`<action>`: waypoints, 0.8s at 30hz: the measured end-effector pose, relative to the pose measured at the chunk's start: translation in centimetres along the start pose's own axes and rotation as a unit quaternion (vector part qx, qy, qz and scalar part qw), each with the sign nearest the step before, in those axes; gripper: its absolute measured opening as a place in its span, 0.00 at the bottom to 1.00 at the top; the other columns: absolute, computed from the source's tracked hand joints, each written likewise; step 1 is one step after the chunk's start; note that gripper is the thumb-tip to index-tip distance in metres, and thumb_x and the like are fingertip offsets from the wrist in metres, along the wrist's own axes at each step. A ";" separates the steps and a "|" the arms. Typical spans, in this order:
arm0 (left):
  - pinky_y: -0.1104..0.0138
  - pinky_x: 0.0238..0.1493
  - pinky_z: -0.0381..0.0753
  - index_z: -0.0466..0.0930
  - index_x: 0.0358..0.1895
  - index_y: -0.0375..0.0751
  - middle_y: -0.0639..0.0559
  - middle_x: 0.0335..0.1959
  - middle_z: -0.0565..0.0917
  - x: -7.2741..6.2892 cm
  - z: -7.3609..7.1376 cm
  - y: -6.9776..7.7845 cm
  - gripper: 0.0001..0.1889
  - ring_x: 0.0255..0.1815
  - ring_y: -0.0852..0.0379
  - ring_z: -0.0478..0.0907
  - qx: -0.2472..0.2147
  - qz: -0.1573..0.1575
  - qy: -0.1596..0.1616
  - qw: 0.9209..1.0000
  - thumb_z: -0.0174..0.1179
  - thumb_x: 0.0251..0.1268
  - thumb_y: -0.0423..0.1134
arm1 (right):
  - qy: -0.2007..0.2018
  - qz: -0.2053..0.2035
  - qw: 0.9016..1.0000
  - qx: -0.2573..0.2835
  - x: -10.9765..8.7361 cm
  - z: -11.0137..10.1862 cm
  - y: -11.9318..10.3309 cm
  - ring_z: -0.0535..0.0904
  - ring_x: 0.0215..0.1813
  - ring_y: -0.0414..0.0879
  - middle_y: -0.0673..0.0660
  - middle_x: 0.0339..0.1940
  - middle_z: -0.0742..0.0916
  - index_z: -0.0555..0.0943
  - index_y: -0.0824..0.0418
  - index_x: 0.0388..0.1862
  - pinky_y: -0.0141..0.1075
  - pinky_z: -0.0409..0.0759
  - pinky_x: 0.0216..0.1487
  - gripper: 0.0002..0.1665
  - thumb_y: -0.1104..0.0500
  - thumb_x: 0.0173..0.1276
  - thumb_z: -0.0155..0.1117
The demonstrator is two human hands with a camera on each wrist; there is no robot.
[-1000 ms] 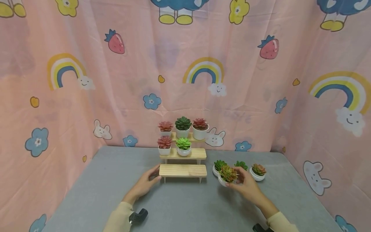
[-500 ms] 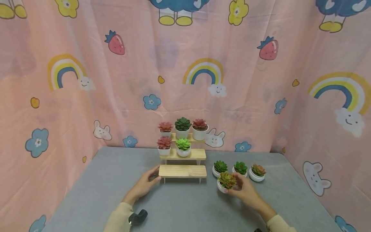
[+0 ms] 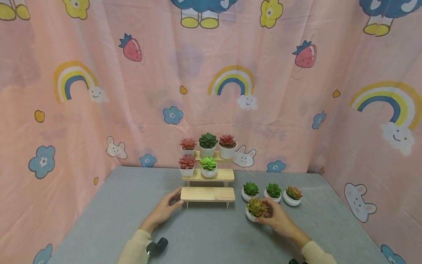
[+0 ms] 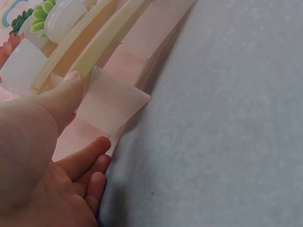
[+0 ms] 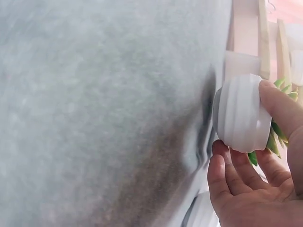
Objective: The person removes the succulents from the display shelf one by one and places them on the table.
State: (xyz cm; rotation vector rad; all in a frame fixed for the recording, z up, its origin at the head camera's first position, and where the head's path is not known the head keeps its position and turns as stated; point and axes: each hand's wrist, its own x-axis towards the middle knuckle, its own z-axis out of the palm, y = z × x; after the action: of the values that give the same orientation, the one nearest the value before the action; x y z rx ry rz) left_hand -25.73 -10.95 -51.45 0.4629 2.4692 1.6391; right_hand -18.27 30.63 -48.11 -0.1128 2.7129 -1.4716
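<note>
My right hand [image 3: 278, 220] grips a potted succulent [image 3: 256, 208] by its small white pot, thumb on one side and fingers on the other. Its leaves are yellow-green tinged with brown. In the right wrist view the ribbed pot [image 5: 242, 113] hangs close over the table. The left hand [image 3: 163, 209] rests at the left end of the lowest wooden shelf [image 3: 207, 194]. In the left wrist view its thumb touches the board's end, and the loosely bent fingers lie near the pale leg [image 4: 111, 101].
Three potted succulents, two green [image 3: 250, 189] [image 3: 273, 190] and one orange-brown [image 3: 294, 193], stand behind the right hand. The middle shelf [image 3: 225, 174] bears a red and a bright green one. Red and dark green succulents fill the back shelf [image 3: 215, 155]. A patterned pink curtain [image 3: 280, 139] hangs behind the grey table [image 3: 132, 190].
My right hand has drawn the held succulent toward the front and slightly left, away from the other three pots. The left hand stays at the shelf's end.
</note>
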 end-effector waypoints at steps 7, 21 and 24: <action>0.41 0.77 0.62 0.61 0.79 0.45 0.38 0.74 0.72 0.1 0.0 -0.1 0.32 0.75 0.38 0.67 0.001 0.000 -0.001 1.000 0.59 0.75 0.42 | -0.009 0.006 1.000 0.004 0.1 0.3 0.4 0.80 0.61 0.59 0.72 0.63 0.79 0.72 0.72 0.63 0.48 0.84 0.58 0.39 0.61 0.56 0.80; 0.41 0.77 0.62 0.62 0.79 0.45 0.39 0.74 0.72 0.0 0.0 -0.1 0.32 0.75 0.38 0.67 0.001 0.001 0.001 1.000 0.59 0.75 0.42 | -0.027 0.015 0.999 -0.010 0.5 0.1 0.6 0.82 0.55 0.52 0.70 0.63 0.80 0.71 0.72 0.65 0.43 0.84 0.52 0.40 0.59 0.58 0.79; 0.41 0.77 0.62 0.61 0.79 0.44 0.39 0.74 0.72 0.0 0.0 -0.1 0.33 0.75 0.38 0.67 0.000 0.003 0.000 1.000 0.59 0.75 0.42 | -0.033 0.018 0.999 -0.007 0.4 0.0 0.6 0.82 0.55 0.52 0.71 0.64 0.79 0.70 0.73 0.66 0.44 0.85 0.52 0.42 0.58 0.59 0.79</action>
State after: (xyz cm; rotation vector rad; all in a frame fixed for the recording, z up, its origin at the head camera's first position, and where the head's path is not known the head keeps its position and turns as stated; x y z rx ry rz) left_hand -25.80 -11.02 -51.57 0.4713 2.4713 1.6420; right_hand -18.69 30.89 -48.60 -0.1116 2.6595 -1.4135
